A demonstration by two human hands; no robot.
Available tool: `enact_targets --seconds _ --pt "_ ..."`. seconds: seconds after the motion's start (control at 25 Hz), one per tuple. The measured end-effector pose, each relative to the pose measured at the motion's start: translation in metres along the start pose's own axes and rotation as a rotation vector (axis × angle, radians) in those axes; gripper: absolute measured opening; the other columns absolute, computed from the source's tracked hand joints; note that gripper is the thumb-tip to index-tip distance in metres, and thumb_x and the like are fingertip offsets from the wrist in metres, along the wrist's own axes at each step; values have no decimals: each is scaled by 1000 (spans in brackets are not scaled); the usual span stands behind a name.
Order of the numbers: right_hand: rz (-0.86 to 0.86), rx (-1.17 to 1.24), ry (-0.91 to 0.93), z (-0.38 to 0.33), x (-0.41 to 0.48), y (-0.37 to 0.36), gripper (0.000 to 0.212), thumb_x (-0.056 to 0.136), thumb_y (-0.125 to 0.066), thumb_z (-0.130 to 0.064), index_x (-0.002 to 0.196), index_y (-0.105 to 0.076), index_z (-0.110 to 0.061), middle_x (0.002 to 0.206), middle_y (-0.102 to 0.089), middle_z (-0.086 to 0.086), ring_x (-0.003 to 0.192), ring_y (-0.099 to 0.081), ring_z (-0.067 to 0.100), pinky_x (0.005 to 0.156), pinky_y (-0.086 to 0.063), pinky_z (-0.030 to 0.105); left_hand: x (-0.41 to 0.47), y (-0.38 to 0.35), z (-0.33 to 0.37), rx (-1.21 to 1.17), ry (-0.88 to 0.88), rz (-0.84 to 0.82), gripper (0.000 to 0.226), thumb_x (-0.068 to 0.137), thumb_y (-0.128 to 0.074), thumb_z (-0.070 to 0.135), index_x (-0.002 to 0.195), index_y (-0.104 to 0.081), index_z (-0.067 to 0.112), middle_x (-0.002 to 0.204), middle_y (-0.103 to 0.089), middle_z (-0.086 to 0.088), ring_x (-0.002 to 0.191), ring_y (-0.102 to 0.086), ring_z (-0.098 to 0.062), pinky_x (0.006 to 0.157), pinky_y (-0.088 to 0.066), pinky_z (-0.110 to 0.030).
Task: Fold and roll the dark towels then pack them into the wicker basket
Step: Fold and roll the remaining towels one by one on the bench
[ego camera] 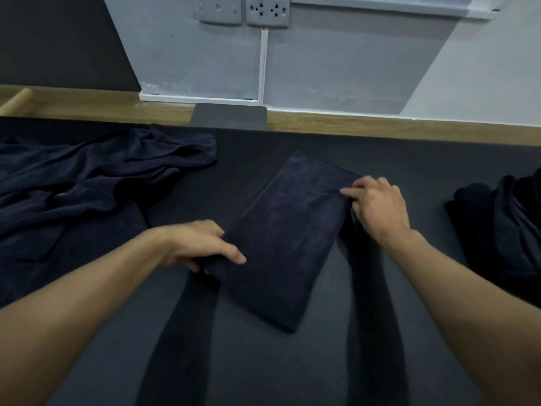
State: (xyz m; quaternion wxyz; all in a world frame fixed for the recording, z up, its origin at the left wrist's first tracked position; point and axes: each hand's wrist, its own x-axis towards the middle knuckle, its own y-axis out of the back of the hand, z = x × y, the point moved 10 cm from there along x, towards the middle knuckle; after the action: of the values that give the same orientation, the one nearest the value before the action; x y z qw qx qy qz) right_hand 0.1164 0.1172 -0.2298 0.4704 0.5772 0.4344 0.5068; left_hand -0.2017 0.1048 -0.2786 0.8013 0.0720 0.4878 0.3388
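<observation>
A dark navy towel (284,244), folded into a long rectangle, lies slanted on the dark table surface (263,361) in the middle. My left hand (202,244) pinches its left edge, thumb on top and fingers tucked under. My right hand (377,203) grips the towel's right edge near the far corner, index finger stretched over the top. No wicker basket is in view.
A rumpled pile of dark towels (87,183) spreads over the table's left side. Another dark bundle (503,230) sits at the right edge. A wooden ledge (380,124) and a grey pad (231,117) border the far side below a wall with sockets (268,10).
</observation>
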Motion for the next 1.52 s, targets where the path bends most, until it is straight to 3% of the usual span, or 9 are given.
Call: enact_targets --seconds 0.12,0.32,0.44,0.56,0.68,0.8,0.96,1.2,1.52 --pt "-10 400 -271 5 10 -6 44 95 -53 -13 138 -54 -20 130 -57 11 117 -55 32 99 -41 37 -24 -77 9 -306 -1 -300 31 83 -76 31 104 -70 10 80 -73 -8 54 -59 -13 42 -26 -20" --pt "-265 472 -443 -32 -98 -3 55 94 -54 -50 134 -37 -17 112 -66 16 108 -60 39 87 -45 40 -24 -54 5 -654 -159 291 42 81 -79 22 114 -54 21 76 -67 -4 64 -62 -15 54 -48 -28" --pt "-420 327 -335 -55 -149 -2 71 90 -51 -62 141 -19 -25 113 -66 14 105 -62 37 84 -46 39 -37 -47 5 -663 -252 384 45 79 -81 14 112 -53 29 93 -68 -11 83 -68 -21 80 -56 -37" --pt "-481 589 -339 -68 -171 -10 85 90 -60 -49 150 -1 -41 115 -67 3 102 -65 25 84 -54 40 -42 -56 4 -806 -201 324 54 79 -78 4 121 -53 28 111 -65 -7 90 -69 -20 66 -57 -37" --pt "-454 1246 -493 -73 -175 -13 62 93 -65 -21 141 -36 -48 109 -68 1 80 -71 20 60 -60 36 -42 -63 4 -830 -152 209 63 82 -76 10 134 -47 33 93 -70 -3 64 -61 -8 46 -42 -23" --pt "-427 1406 -555 -70 -176 -2 11 96 -61 -16 102 -70 -19 90 -64 7 51 -59 20 51 -55 32 -49 -42 0 -449 -232 373 59 82 -78 28 129 -46 40 75 -63 0 58 -54 -4 59 -43 -22" --pt "-550 1635 -544 -60 -192 0 29 86 -65 3 111 -67 -11 86 -65 11 83 -70 27 65 -60 36 -61 -47 9 -436 -374 347 23 88 -72 18 108 -63 24 77 -63 -17 59 -67 -19 55 -57 -31" --pt "-321 1202 -451 -38 -178 2 17 82 -74 -2 93 -69 -14 74 -73 9 68 -63 16 66 -52 25 -57 -56 4 -856 -301 338 17 93 -57 -7 86 -70 2 125 -59 3 69 -73 -28 52 -55 -21" --pt "-262 1104 -604 -9 -161 -8 43 88 -69 -40 70 -56 -3 52 -48 -3 49 -43 9 56 -44 25 -53 -53 39 -459 -519 318 31 80 -72 -9 95 -74 18 96 -76 0 94 -72 -14 85 -56 -27"
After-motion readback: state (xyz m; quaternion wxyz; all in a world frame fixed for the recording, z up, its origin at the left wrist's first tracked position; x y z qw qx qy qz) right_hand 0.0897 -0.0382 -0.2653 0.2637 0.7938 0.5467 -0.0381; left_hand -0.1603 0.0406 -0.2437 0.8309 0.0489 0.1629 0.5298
